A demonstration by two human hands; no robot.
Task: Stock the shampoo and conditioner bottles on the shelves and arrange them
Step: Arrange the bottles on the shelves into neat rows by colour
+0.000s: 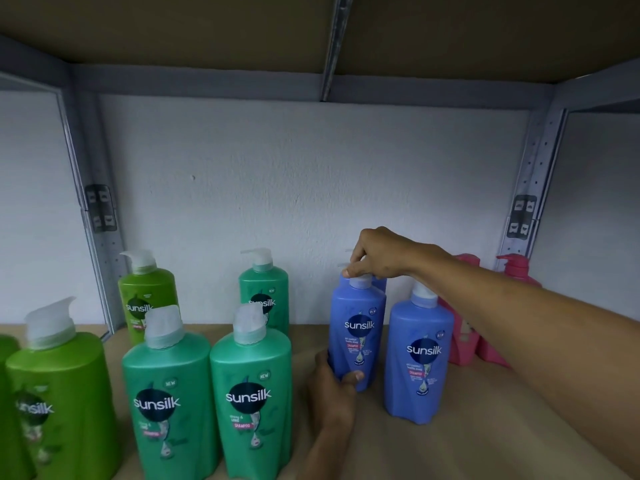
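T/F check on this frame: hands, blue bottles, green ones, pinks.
1. Both hands hold the same blue bottle. True: right hand has its grip on the pump, left hand on the base.
2. That bottle lies on its side. False: upright.
3. A second blue bottle stands to its right. True.
4. The pink bottles stand left of the green bottles. False: far right.
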